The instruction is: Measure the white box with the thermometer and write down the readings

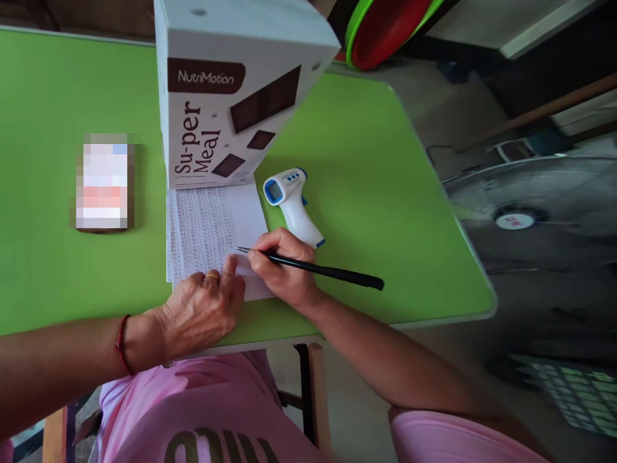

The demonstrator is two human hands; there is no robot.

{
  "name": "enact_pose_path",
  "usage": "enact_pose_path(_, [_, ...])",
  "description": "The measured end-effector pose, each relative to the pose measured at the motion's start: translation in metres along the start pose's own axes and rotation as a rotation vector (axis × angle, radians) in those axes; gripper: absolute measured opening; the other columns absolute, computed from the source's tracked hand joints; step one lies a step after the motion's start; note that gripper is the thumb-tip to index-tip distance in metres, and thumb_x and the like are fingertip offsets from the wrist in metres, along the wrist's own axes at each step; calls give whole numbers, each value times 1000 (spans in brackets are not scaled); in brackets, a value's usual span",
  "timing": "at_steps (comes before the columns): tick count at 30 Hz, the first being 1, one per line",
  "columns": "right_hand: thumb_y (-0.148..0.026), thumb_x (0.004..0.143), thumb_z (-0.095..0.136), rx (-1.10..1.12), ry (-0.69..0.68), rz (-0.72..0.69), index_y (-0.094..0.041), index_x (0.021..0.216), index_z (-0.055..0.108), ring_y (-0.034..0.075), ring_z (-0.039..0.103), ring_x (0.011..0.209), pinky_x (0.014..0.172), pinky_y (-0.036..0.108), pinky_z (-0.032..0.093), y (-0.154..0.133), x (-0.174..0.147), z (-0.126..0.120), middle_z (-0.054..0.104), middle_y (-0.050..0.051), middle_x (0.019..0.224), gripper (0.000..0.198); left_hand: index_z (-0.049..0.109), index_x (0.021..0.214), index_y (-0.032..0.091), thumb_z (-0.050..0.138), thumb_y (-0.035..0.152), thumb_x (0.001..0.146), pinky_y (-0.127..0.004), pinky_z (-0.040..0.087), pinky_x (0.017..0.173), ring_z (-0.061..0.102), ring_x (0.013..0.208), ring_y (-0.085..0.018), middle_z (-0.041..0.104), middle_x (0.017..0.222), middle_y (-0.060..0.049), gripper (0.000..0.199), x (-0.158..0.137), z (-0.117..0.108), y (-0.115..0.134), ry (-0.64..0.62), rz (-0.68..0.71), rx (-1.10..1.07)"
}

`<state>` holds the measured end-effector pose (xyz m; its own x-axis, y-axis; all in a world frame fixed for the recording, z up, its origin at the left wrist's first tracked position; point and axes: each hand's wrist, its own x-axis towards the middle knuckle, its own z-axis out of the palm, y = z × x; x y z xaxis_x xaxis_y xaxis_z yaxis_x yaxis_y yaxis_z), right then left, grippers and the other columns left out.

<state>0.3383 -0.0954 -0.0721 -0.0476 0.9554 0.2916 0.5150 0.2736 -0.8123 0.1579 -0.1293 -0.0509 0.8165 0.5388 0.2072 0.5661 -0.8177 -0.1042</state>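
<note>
A black pen (pixel 328 268) is gripped in my right hand (pixel 289 267), its silver tip at the sheet of paper (pixel 207 225). Dense rows of handwriting cover most of that sheet, with a blank strip on its right side. My left hand (pixel 207 302) rests on the lower edge of the paper, holding nothing. Its index finger is stretched out beside the pen tip, while the other fingers are bent. Just beyond my right hand lies a white and blue infrared thermometer (pixel 292 202). A white NutriMotion box (pixel 212 116) stands over the paper's far part and hides it.
The green table (pixel 380 212) carries all of this. A pixelated phone-like object (pixel 103 183) lies at the left. Off the right edge are a fan (pixel 515 218) and a patterned item (pixel 573 392). Red and green basins (pixel 385 32) are behind.
</note>
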Motion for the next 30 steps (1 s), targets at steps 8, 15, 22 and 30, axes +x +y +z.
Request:
enact_pose_path(8, [-37,78,56,-40,-90,22,-25,67,49,12,50,50,53,27,46,-3,2,-1,55,-4,52,18,65,102,5,46,15,95,-28,48,48,62,62,-16,65,124,-27,22,0,1,1,-3,8,1])
enact_pose_path(15, [-34,77,55,-26,-97,23,-25,65,46,11,47,47,50,25,44,-6,4,0,54,-5,51,18,65,108,2,45,15,96,-29,49,49,64,65,-17,63,126,-28,26,-1,0,0,-9,26,2])
enact_pose_path(22, [-36,78,54,-38,-131,47,-25,65,46,11,46,49,52,26,45,-6,5,1,55,-4,53,19,66,108,3,45,16,96,-28,49,48,63,63,-16,64,124,-28,27,-1,-3,-2,-13,39,34])
enact_pose_path(30, [-35,80,55,1,-122,12,-25,66,45,10,45,48,52,24,43,-5,5,2,54,-5,53,21,68,104,4,47,14,93,-27,49,46,62,60,-17,68,119,-26,26,1,-5,-4,56,48,69])
